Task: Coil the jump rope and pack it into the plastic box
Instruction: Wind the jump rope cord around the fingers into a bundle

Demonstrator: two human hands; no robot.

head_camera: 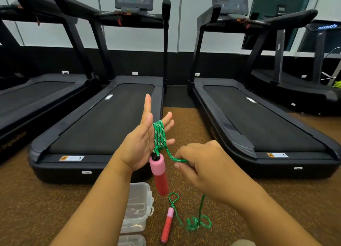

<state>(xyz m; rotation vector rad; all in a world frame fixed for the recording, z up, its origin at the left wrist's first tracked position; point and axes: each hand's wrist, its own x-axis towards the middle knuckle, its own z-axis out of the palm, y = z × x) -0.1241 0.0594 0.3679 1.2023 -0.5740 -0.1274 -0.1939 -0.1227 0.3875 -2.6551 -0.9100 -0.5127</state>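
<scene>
Head view: L hand held up flat, fingers straight and spread, green jump rope wound in several turns round them; one pink/red handle hangs below the palm. R hand pinches the free strand just beside it. Rest of rope lies loose on floor w/ 2nd handle, near clear plastic box. Rope looks soft, light, prob. tangle-prone; handles stiff, so best grip pts.
</scene>
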